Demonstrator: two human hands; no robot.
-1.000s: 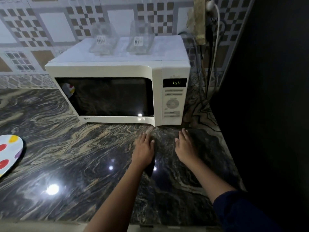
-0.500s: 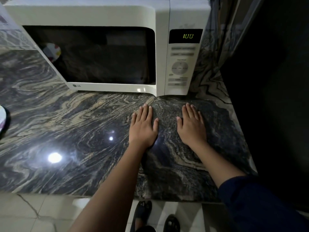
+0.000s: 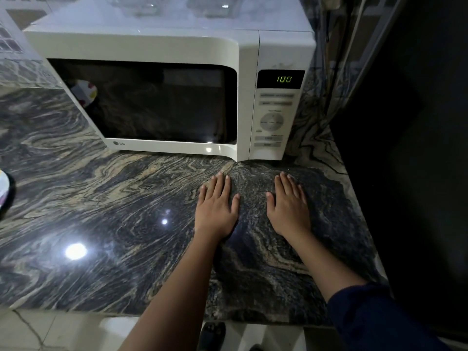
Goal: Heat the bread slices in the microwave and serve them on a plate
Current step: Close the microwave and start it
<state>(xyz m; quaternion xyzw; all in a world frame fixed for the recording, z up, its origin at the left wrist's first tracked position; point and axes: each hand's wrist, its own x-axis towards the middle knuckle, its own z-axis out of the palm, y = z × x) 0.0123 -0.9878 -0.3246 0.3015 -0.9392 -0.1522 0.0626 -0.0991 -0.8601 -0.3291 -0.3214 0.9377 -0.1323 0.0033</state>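
A white microwave (image 3: 141, 45) stands on the dark marbled counter (image 3: 101, 224) with its door closed and its green display (image 3: 283, 79) reading 100. Its dark window hides the inside; no bread shows. My left hand (image 3: 216, 210) and my right hand (image 3: 288, 207) lie flat on the counter just in front of the microwave, fingers straight, holding nothing. The edge of a white plate with coloured spots (image 3: 3, 188) peeks in at the far left; its reflection shows in the door glass.
Two clear plastic containers (image 3: 152, 3) sit on top of the microwave. A dark tall surface (image 3: 410, 148) bounds the counter on the right. Cables hang behind the microwave's right side. The counter's front edge and pale floor tiles lie below.
My view has tilted back up a little, so the microwave's top shows again. Both hands stay flat on the counter and the display still reads 100.
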